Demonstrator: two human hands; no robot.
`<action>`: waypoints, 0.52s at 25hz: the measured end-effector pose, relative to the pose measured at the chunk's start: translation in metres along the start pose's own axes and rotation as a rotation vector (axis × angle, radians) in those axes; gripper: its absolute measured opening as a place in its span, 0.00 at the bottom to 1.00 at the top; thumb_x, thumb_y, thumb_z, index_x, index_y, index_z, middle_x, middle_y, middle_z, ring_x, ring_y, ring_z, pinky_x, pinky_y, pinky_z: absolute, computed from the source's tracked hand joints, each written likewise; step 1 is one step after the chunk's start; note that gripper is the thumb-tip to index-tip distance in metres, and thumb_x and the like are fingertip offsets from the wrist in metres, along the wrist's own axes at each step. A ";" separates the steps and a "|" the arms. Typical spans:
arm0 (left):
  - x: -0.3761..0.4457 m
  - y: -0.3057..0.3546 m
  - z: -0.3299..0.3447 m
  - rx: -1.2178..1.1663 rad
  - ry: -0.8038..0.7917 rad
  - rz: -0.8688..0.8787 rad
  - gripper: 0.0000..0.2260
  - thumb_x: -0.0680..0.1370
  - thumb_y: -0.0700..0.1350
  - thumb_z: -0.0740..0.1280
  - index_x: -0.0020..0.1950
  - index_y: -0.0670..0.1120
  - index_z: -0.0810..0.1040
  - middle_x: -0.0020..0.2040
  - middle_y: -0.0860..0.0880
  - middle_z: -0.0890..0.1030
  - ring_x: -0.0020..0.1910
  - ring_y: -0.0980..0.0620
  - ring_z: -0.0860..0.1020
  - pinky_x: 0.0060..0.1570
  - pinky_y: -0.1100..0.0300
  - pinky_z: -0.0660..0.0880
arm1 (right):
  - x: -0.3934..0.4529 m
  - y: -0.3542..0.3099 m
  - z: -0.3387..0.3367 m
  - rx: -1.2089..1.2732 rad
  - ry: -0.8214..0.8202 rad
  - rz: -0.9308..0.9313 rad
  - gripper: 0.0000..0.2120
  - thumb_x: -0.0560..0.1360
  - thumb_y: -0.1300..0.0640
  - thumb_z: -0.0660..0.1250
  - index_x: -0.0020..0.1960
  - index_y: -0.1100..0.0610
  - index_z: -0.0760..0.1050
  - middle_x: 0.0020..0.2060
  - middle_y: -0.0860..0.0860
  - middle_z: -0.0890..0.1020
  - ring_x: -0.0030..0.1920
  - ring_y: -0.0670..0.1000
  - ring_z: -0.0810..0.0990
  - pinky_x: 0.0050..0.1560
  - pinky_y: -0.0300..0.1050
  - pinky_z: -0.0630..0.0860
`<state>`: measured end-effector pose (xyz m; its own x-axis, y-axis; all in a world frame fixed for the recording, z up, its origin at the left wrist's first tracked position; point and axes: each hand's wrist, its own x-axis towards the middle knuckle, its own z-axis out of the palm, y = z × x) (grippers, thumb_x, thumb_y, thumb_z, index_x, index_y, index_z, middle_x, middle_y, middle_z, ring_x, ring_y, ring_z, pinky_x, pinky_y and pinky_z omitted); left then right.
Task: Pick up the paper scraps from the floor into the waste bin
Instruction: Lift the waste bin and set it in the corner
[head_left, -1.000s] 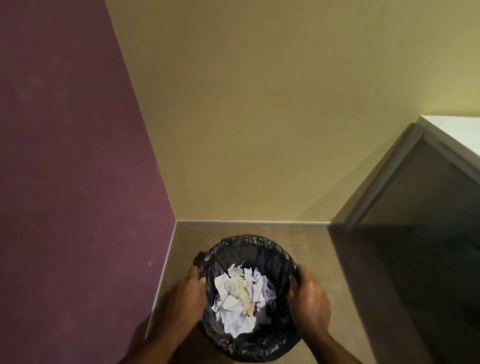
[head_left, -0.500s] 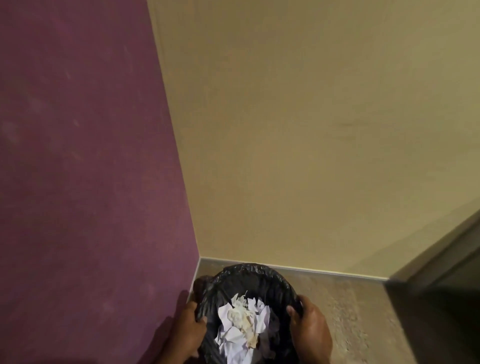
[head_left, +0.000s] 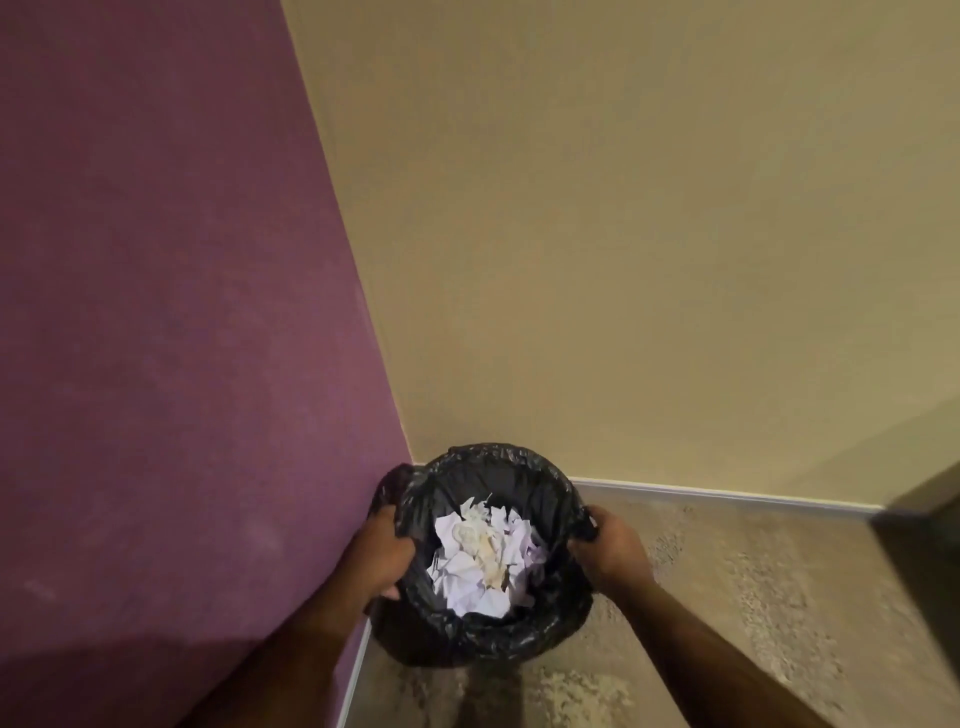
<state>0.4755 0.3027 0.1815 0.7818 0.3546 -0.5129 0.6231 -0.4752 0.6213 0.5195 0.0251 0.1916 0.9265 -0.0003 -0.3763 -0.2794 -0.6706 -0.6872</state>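
Note:
A round waste bin (head_left: 488, 642) lined with a black plastic bag stands in the corner where the purple and beige walls meet. Crumpled white paper scraps (head_left: 483, 564) fill its inside. My left hand (head_left: 382, 553) grips the bin's left rim, fingers curled over the bag edge. My right hand (head_left: 608, 551) grips the right rim the same way. No scraps show on the visible floor.
The purple wall (head_left: 182, 364) is close on the left, the beige wall (head_left: 649, 260) behind the bin. A pale skirting strip (head_left: 727, 491) runs along the floor edge. Speckled brown floor (head_left: 753, 623) spreads right. A dark furniture edge (head_left: 924, 514) stands at the far right.
The bin, held by both hands, has come closer to the corner by the purple wall. The view has shifted, so more of my forearms and less of the dark furniture show.

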 end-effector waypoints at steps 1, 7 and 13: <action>0.006 -0.002 0.003 0.000 0.004 0.028 0.17 0.77 0.37 0.64 0.65 0.47 0.74 0.59 0.40 0.80 0.52 0.38 0.82 0.42 0.40 0.84 | 0.007 0.001 0.005 0.016 -0.027 0.003 0.15 0.76 0.63 0.67 0.62 0.58 0.79 0.53 0.56 0.85 0.49 0.56 0.81 0.52 0.48 0.79; 0.026 -0.011 0.005 0.029 0.034 0.134 0.30 0.77 0.34 0.65 0.78 0.45 0.65 0.68 0.38 0.75 0.66 0.38 0.75 0.68 0.42 0.72 | 0.027 -0.002 0.018 0.019 0.042 -0.028 0.13 0.77 0.63 0.67 0.61 0.58 0.80 0.44 0.52 0.84 0.39 0.48 0.80 0.42 0.39 0.77; 0.011 -0.007 0.009 0.188 0.107 0.111 0.28 0.81 0.47 0.64 0.80 0.46 0.61 0.76 0.41 0.66 0.74 0.38 0.65 0.74 0.43 0.64 | 0.015 -0.012 0.018 -0.208 -0.100 0.050 0.31 0.77 0.48 0.70 0.72 0.62 0.64 0.67 0.62 0.70 0.65 0.62 0.75 0.64 0.58 0.76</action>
<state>0.4794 0.3024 0.1659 0.8493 0.3705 -0.3760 0.5260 -0.6537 0.5440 0.5318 0.0468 0.1827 0.8806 0.0292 -0.4729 -0.2562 -0.8102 -0.5271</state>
